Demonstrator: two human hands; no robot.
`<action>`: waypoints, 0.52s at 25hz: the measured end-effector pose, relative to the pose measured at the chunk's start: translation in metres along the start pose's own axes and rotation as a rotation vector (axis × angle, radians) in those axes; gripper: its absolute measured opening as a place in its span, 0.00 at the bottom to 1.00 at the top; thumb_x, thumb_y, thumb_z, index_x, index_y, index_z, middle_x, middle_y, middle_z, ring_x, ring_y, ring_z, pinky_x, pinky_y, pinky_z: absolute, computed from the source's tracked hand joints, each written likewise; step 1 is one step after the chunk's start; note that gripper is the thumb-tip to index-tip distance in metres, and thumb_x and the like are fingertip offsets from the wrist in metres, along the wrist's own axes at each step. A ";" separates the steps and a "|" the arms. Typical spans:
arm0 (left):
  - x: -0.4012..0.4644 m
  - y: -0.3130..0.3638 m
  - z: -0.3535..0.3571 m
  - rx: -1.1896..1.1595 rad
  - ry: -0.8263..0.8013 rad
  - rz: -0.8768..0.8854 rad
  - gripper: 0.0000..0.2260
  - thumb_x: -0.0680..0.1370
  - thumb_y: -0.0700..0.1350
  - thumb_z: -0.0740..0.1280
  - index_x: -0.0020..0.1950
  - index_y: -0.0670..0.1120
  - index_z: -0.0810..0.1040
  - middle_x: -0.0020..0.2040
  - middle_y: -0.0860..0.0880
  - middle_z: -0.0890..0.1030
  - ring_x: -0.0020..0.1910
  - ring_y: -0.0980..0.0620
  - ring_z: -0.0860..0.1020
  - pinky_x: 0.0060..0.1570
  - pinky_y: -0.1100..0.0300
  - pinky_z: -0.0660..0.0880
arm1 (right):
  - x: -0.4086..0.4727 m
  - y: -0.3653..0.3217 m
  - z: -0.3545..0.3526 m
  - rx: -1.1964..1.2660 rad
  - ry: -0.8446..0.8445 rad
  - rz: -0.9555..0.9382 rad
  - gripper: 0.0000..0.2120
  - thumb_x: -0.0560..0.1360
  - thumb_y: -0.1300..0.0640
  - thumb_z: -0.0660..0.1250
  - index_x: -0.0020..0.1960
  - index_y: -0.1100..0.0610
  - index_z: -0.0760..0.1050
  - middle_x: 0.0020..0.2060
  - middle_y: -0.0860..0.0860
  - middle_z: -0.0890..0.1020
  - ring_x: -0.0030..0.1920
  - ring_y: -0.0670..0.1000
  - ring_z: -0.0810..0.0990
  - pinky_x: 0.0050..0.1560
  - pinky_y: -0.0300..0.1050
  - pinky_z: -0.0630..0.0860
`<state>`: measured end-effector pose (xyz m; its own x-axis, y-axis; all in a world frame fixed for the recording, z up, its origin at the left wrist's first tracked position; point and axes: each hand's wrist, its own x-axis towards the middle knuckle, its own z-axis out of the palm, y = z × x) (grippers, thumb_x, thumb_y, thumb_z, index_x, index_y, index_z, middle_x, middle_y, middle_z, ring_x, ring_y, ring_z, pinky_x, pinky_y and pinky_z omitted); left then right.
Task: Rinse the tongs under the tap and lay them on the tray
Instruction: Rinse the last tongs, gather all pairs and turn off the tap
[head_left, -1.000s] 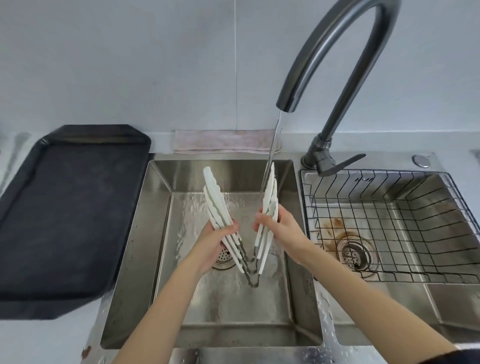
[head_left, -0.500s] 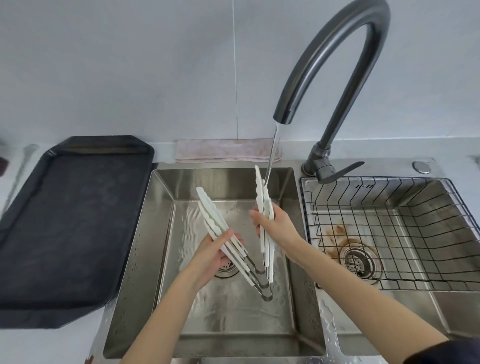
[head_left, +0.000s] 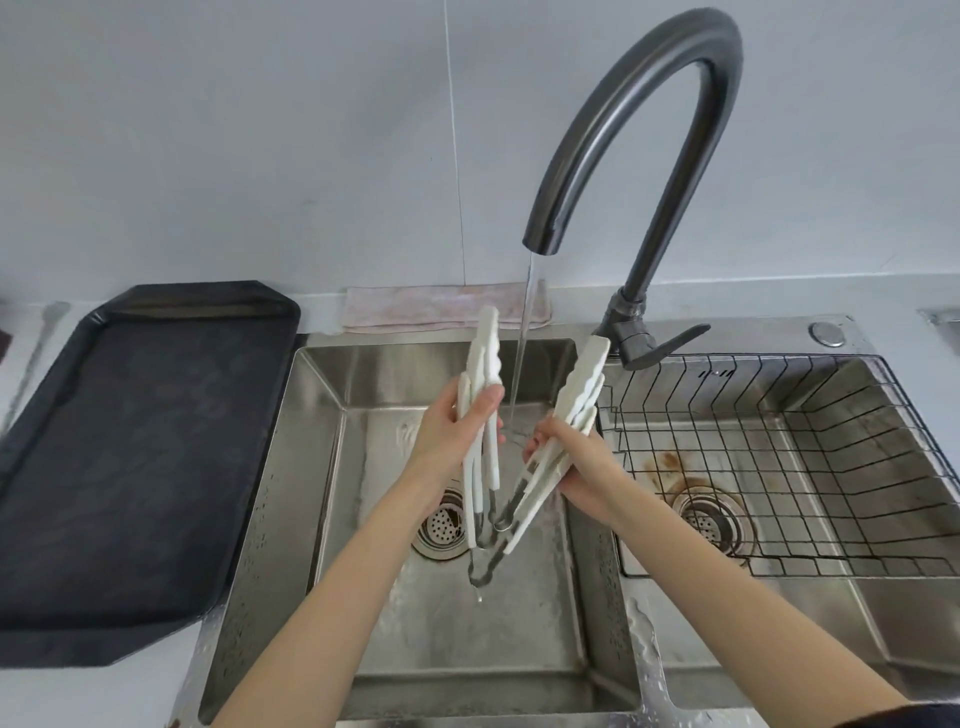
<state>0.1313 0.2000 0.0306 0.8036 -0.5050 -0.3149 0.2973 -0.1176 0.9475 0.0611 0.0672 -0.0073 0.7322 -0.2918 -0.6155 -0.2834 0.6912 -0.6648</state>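
I'm looking down into the left basin of the sink (head_left: 291, 467) and there are the tongs (head_left: 519, 457), held up in a V with the white scalloped tips pointing at the tap (head_left: 639, 130) and the metal hinge end hanging low over the basin, dripping. White grips, grey steel at the joint. They look like more than one pair bunched together; I can't count them for sure. My left hand (head_left: 457, 431) is wrapped round the left arm of the V, my right hand (head_left: 576, 467) is clasped round the right arm. One thin stream of water (head_left: 524, 338) runs down between the two arms. One dark tray (head_left: 130, 467) sits on the tabletop (head_left: 78, 696) just left of the sink, well apart from the tongs. Two basins, two drains, one wire rack (head_left: 805, 467) in the right basin, one folded cloth (head_left: 415, 309) against the wall behind
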 end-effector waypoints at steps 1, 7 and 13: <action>0.001 0.006 0.006 0.054 -0.009 0.040 0.02 0.74 0.52 0.66 0.45 0.56 0.74 0.28 0.57 0.80 0.28 0.62 0.79 0.38 0.66 0.76 | -0.001 -0.001 -0.002 0.037 0.017 -0.002 0.07 0.75 0.67 0.62 0.40 0.59 0.68 0.26 0.52 0.73 0.30 0.50 0.75 0.41 0.45 0.76; 0.004 0.022 0.026 0.193 -0.106 0.175 0.05 0.75 0.46 0.67 0.48 0.52 0.73 0.41 0.54 0.80 0.33 0.64 0.81 0.36 0.73 0.75 | -0.005 -0.011 -0.014 0.101 0.020 -0.044 0.07 0.76 0.63 0.62 0.39 0.57 0.71 0.32 0.51 0.76 0.36 0.48 0.76 0.42 0.43 0.74; 0.004 0.019 0.031 0.183 -0.077 0.171 0.05 0.75 0.46 0.67 0.47 0.55 0.72 0.41 0.52 0.80 0.34 0.61 0.81 0.44 0.63 0.79 | -0.007 -0.007 -0.017 0.088 0.100 -0.089 0.04 0.75 0.64 0.64 0.42 0.57 0.72 0.33 0.52 0.76 0.37 0.49 0.77 0.41 0.44 0.74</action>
<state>0.1239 0.1689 0.0488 0.7908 -0.5933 -0.1506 0.0565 -0.1742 0.9831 0.0475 0.0536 -0.0057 0.6855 -0.4154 -0.5980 -0.1616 0.7140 -0.6813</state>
